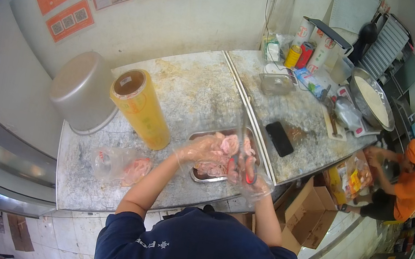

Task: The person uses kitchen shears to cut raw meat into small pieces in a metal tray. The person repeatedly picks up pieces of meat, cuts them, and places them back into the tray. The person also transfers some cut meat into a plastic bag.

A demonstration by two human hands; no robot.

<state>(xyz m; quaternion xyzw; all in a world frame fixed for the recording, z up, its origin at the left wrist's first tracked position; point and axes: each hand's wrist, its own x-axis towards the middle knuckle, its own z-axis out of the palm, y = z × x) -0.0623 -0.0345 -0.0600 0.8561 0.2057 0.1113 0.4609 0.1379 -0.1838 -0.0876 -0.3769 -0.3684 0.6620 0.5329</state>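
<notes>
A steel tray (208, 179) of raw pink meat pieces, apparently chicken (229, 144), sits on the worktable before me. My left hand (202, 149), in a clear plastic glove, rests on the meat at the tray's left side; whether its fingers grip a piece is hard to make out. Over the right side of the tray, my gloved right hand (250, 179) holds kitchen scissors (251, 170) by their red and dark handles. Their blades point away from me and look blurred. Left of the tray lies a clear plastic bag (112, 164) with pink meat in or beside it.
A large yellow film roll (145, 113) stands near an upturned metal pot (81, 89). Right of the table seam lie a phone (279, 139) and a steel container (277, 84). A big bowl of white powder (373, 99) stands farther right. A co-worker (407, 189) crouches near an open cardboard box (309, 217).
</notes>
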